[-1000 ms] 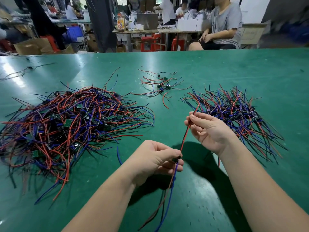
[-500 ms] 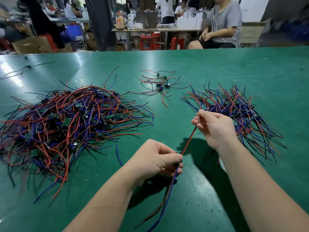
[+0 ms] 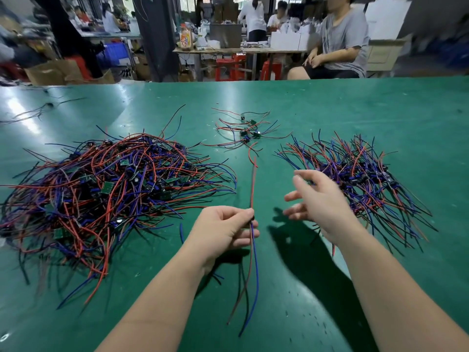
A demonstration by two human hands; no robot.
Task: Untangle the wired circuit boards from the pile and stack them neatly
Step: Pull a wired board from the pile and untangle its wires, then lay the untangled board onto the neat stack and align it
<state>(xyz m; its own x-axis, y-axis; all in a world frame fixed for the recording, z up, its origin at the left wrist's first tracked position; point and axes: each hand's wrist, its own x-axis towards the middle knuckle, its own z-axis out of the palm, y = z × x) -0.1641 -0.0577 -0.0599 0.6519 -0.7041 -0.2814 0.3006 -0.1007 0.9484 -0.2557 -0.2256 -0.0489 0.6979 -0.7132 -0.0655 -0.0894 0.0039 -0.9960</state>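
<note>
Three heaps on the worktop (image 3: 355,107): big tangled pile (image 3: 101,189) left, small cluster (image 3: 247,132) far centre, tidy stack (image 3: 360,174) right. Left hand (image 3: 223,229) pinches one wired board (image 3: 252,189), near centre; right hand (image 3: 319,201) spread wide, empty.

Two uncovered arms are shown in the head view, cut off by the lower edge of the frame. The bare, slender left forearm (image 3: 157,301) is seen unclothed from near the elbow to the wrist, and a faint crease line is visible across it close to the frame's edge. The bare left hand (image 3: 223,232) is rendered sharply, with knuckles and finger folds clearly outlined. The bare right forearm (image 3: 396,288) is likewise uncovered along its whole visible length. The bare right hand (image 3: 319,199) is smeared by motion blur, so that finer detail cannot be made out.
</note>
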